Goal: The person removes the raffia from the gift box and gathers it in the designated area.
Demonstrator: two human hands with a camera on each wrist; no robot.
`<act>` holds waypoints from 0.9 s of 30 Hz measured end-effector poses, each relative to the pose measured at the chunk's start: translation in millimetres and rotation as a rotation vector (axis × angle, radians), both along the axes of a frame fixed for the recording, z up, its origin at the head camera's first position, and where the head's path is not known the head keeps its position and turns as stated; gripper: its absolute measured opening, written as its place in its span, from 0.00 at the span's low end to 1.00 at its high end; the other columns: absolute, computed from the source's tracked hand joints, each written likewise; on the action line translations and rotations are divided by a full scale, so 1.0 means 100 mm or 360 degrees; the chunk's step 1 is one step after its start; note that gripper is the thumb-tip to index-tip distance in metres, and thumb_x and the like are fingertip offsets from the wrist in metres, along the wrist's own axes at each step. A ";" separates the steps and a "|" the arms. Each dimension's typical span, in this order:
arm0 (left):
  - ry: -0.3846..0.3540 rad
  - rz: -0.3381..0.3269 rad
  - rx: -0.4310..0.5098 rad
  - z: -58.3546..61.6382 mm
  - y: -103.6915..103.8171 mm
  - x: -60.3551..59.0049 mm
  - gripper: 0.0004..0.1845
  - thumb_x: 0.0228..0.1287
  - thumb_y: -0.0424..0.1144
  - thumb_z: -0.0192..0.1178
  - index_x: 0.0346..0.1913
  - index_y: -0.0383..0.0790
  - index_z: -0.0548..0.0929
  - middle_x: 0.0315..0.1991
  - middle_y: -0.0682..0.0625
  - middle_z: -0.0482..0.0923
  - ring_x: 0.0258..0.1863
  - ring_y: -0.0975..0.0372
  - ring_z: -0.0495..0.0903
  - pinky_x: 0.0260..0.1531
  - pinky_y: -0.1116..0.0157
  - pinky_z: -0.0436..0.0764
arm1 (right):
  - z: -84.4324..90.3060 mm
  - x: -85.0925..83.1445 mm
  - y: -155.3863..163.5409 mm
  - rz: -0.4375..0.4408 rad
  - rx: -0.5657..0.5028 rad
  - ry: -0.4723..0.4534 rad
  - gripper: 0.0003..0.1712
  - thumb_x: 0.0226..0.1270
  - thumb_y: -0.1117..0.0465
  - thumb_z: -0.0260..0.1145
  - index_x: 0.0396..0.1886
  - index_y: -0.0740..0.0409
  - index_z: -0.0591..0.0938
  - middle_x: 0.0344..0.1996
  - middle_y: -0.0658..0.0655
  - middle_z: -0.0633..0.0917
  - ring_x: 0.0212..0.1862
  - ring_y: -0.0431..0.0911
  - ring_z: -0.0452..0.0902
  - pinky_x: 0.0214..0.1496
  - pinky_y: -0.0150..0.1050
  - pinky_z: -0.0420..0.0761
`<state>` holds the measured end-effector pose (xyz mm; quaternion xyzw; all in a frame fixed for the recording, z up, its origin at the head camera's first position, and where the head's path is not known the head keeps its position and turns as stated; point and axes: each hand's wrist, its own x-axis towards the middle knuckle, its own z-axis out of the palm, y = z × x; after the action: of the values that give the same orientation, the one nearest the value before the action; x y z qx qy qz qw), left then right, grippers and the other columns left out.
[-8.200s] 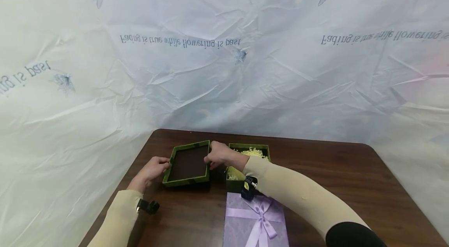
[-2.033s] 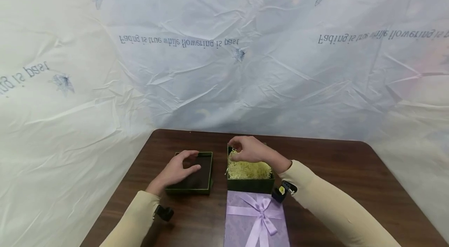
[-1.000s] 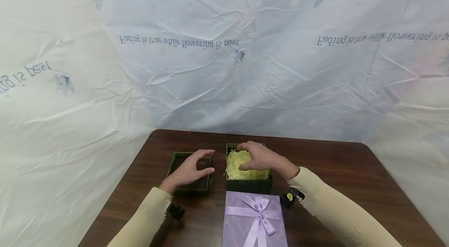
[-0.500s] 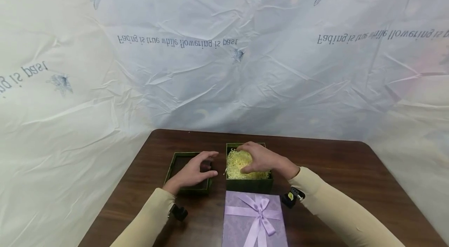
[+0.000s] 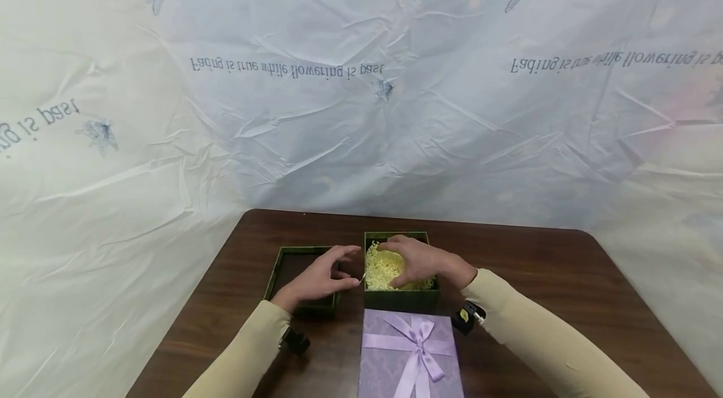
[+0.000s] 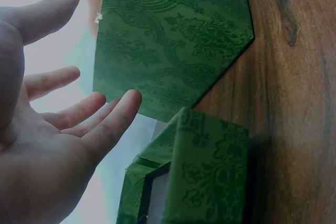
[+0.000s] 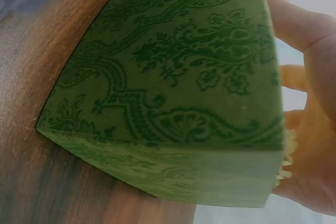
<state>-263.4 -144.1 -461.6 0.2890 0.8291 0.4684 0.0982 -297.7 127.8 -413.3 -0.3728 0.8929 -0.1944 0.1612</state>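
Head view, item by item.

Change: a second ago the left hand point(image 5: 316, 275) lay over the lid point(image 5: 279, 266); it has since slid rightward, and its fingertips now reach past the lid's right edge toward the box point(image 5: 402, 299). The right hand point(image 5: 420, 260) was spread on the paper shred point(image 5: 380, 267) a second ago and remains there, drawn slightly nearer the person. Judged from this, both hands are closing on the box, and the filling is being settled or gathered, not taken out.

Left hand: fingers straight and spread, holding nothing. The left wrist view shows an open palm point(image 6: 42, 145) beside the box wall point(image 6: 173, 40), near it but apart.

Right hand: fingers loosely bent, palm down on the shred inside the box. Whether it pinches any strands cannot be told. The right wrist view shows the box's outer wall point(image 7: 178, 82) and the palm point(image 7: 315, 129) over the rim, a few pale strands at its heel.

Containers:
- Box: green, patterned, open, upright on the table point(image 5: 536, 272), centre. Holds pale yellow paper shred up to about the rim; nothing else is visible in it.
- Lid: green, lying inside-up just left of the box, a narrow gap between them. Dark interior, nothing seen in it.
- Purple box point(image 5: 411, 357): shut, ribbon bow on top, just in front of the green box. Contents hidden.
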 end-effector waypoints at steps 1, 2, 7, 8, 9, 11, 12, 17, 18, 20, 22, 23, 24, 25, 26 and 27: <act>-0.0005 -0.0013 0.0011 -0.01 0.01 -0.01 0.36 0.65 0.41 0.65 0.73 0.42 0.61 0.68 0.45 0.64 0.65 0.50 0.69 0.51 0.64 0.83 | -0.02 -0.01 0.00 0.0014 0.0007 0.0005 0.47 0.56 0.50 0.75 0.73 0.55 0.66 0.69 0.66 0.65 0.67 0.60 0.66 0.60 0.56 0.75; -0.0013 -0.0024 0.0014 -0.02 0.01 -0.01 0.37 0.65 0.41 0.65 0.74 0.42 0.61 0.68 0.45 0.63 0.65 0.50 0.68 0.51 0.65 0.83 | -0.04 -0.02 0.00 0.0024 0.0015 0.0006 0.47 0.56 0.50 0.75 0.73 0.54 0.66 0.69 0.66 0.65 0.67 0.59 0.66 0.60 0.55 0.76; -0.0034 -0.0078 0.0032 -0.07 0.04 -0.03 0.38 0.64 0.44 0.65 0.74 0.41 0.60 0.71 0.44 0.61 0.66 0.46 0.67 0.49 0.64 0.83 | -0.09 -0.05 -0.02 0.0049 0.0069 0.0031 0.46 0.56 0.53 0.74 0.73 0.54 0.65 0.69 0.66 0.66 0.67 0.59 0.66 0.61 0.54 0.75; -0.0042 -0.0079 0.0030 -0.08 0.04 -0.03 0.39 0.64 0.44 0.66 0.74 0.42 0.60 0.71 0.44 0.61 0.66 0.46 0.67 0.50 0.65 0.83 | -0.09 -0.05 -0.03 0.0049 0.0080 0.0031 0.46 0.56 0.53 0.74 0.74 0.54 0.64 0.69 0.66 0.65 0.67 0.59 0.66 0.61 0.54 0.75; -0.0044 -0.0081 0.0037 -0.09 0.04 -0.03 0.39 0.64 0.44 0.66 0.74 0.42 0.60 0.71 0.44 0.61 0.66 0.45 0.67 0.49 0.64 0.83 | -0.09 -0.05 -0.03 0.0046 0.0086 0.0027 0.46 0.56 0.53 0.73 0.74 0.54 0.64 0.69 0.66 0.65 0.67 0.59 0.66 0.61 0.54 0.75; -0.0045 -0.0081 0.0045 -0.10 0.05 -0.04 0.39 0.64 0.43 0.66 0.74 0.41 0.61 0.71 0.43 0.61 0.66 0.45 0.67 0.50 0.63 0.83 | -0.10 -0.06 -0.04 0.0041 0.0105 0.0026 0.46 0.56 0.54 0.74 0.74 0.54 0.64 0.69 0.66 0.65 0.67 0.59 0.66 0.61 0.54 0.75; -0.0041 -0.0082 0.0044 -0.10 0.05 -0.04 0.39 0.64 0.43 0.66 0.74 0.41 0.60 0.71 0.43 0.61 0.65 0.45 0.68 0.50 0.62 0.83 | -0.10 -0.06 -0.04 0.0041 0.0115 0.0023 0.46 0.57 0.54 0.74 0.74 0.54 0.64 0.69 0.66 0.65 0.67 0.59 0.66 0.61 0.54 0.75; -0.0034 -0.0107 0.0064 -0.09 0.07 -0.04 0.40 0.63 0.41 0.67 0.74 0.40 0.60 0.71 0.42 0.60 0.65 0.45 0.68 0.50 0.65 0.83 | -0.11 -0.07 -0.06 0.0044 0.0174 -0.0011 0.46 0.58 0.54 0.74 0.74 0.54 0.64 0.70 0.64 0.65 0.68 0.58 0.65 0.63 0.53 0.74; -0.0039 -0.0114 0.0065 -0.09 0.08 -0.04 0.40 0.62 0.41 0.67 0.74 0.40 0.61 0.71 0.42 0.60 0.65 0.45 0.68 0.50 0.66 0.83 | -0.12 -0.07 -0.06 0.0050 0.0184 -0.0018 0.46 0.58 0.54 0.74 0.74 0.54 0.64 0.70 0.64 0.65 0.69 0.57 0.64 0.64 0.53 0.74; -0.0055 -0.0127 0.0084 -0.09 0.09 -0.05 0.39 0.62 0.41 0.68 0.73 0.40 0.62 0.70 0.40 0.60 0.66 0.46 0.68 0.49 0.68 0.83 | -0.13 -0.07 -0.07 0.0072 0.0203 -0.0017 0.46 0.58 0.53 0.74 0.74 0.54 0.64 0.70 0.64 0.65 0.69 0.57 0.64 0.64 0.53 0.73; -0.0080 -0.0145 0.0118 -0.09 0.11 -0.04 0.38 0.61 0.39 0.68 0.73 0.39 0.63 0.69 0.39 0.59 0.66 0.45 0.66 0.50 0.66 0.83 | -0.14 -0.07 -0.07 0.0104 0.0212 0.0006 0.45 0.58 0.53 0.74 0.73 0.56 0.65 0.69 0.63 0.67 0.69 0.56 0.65 0.65 0.53 0.73; -0.0093 -0.0153 0.0138 -0.09 0.11 -0.04 0.38 0.61 0.39 0.68 0.72 0.39 0.63 0.68 0.39 0.59 0.67 0.44 0.66 0.50 0.66 0.83 | -0.14 -0.07 -0.08 0.0118 0.0217 0.0022 0.45 0.58 0.52 0.74 0.73 0.56 0.65 0.68 0.63 0.67 0.68 0.56 0.65 0.65 0.53 0.73; -0.0105 -0.0159 0.0156 -0.09 0.12 -0.04 0.38 0.61 0.38 0.68 0.72 0.39 0.64 0.68 0.39 0.59 0.67 0.43 0.65 0.51 0.66 0.83 | -0.14 -0.07 -0.08 0.0134 0.0224 0.0037 0.45 0.59 0.51 0.74 0.73 0.57 0.65 0.68 0.63 0.68 0.68 0.56 0.65 0.65 0.52 0.73; -0.0114 -0.0162 0.0172 -0.09 0.12 -0.04 0.38 0.61 0.38 0.68 0.72 0.38 0.64 0.68 0.39 0.59 0.67 0.43 0.64 0.51 0.65 0.82 | -0.15 -0.06 -0.08 0.0146 0.0226 0.0050 0.45 0.59 0.51 0.74 0.72 0.57 0.65 0.68 0.62 0.69 0.68 0.56 0.65 0.65 0.52 0.73; -0.0129 -0.0166 0.0188 -0.10 0.13 -0.04 0.38 0.61 0.37 0.68 0.72 0.38 0.64 0.68 0.40 0.58 0.68 0.42 0.64 0.51 0.65 0.82 | -0.15 -0.06 -0.08 0.0154 0.0230 0.0060 0.45 0.59 0.50 0.73 0.72 0.57 0.66 0.68 0.62 0.69 0.68 0.55 0.65 0.65 0.52 0.73; -0.0141 -0.0166 0.0198 -0.10 0.13 -0.04 0.38 0.61 0.37 0.68 0.72 0.38 0.64 0.68 0.40 0.58 0.68 0.42 0.64 0.52 0.65 0.82 | -0.16 -0.06 -0.08 0.0160 0.0231 0.0067 0.45 0.59 0.49 0.73 0.72 0.57 0.66 0.68 0.62 0.69 0.68 0.55 0.65 0.65 0.52 0.73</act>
<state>-267.2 -130.7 -471.2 0.3164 0.7771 0.5256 0.1409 -303.9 119.5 -428.9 -0.4085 0.8880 -0.1131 0.1786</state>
